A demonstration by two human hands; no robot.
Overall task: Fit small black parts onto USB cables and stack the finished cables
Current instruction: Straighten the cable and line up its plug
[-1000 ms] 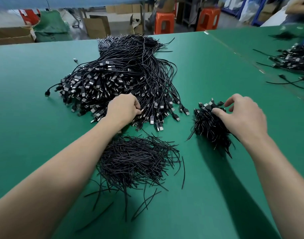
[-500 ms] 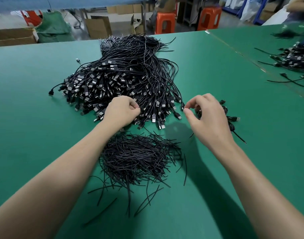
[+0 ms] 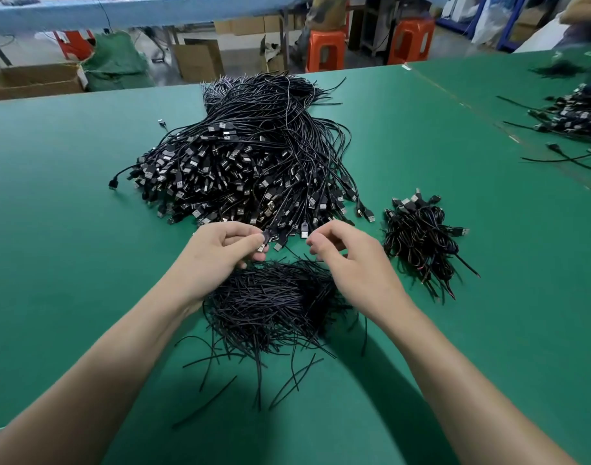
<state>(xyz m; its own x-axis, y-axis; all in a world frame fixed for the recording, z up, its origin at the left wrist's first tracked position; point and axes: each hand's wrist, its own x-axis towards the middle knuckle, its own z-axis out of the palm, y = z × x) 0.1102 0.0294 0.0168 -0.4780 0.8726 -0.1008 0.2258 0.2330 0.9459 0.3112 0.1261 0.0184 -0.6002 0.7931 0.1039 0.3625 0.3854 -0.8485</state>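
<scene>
A factory assembly floor: long green worktables (image 3: 86, 203) heaped with cables (image 3: 247, 156) (hundreds), cardboard boxes (image 3: 198, 60) and orange stools (image 3: 326, 50) on the far side.

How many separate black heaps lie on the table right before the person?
3: the large USB cable pile farthest, the small cable stack at right, the thin black strands nearest. More heaps lie on the adjoining table, partly cut off.

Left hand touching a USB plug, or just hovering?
Touching. The head view shows the left hand pinching a USB plug between thumb and fingertips.
</scene>
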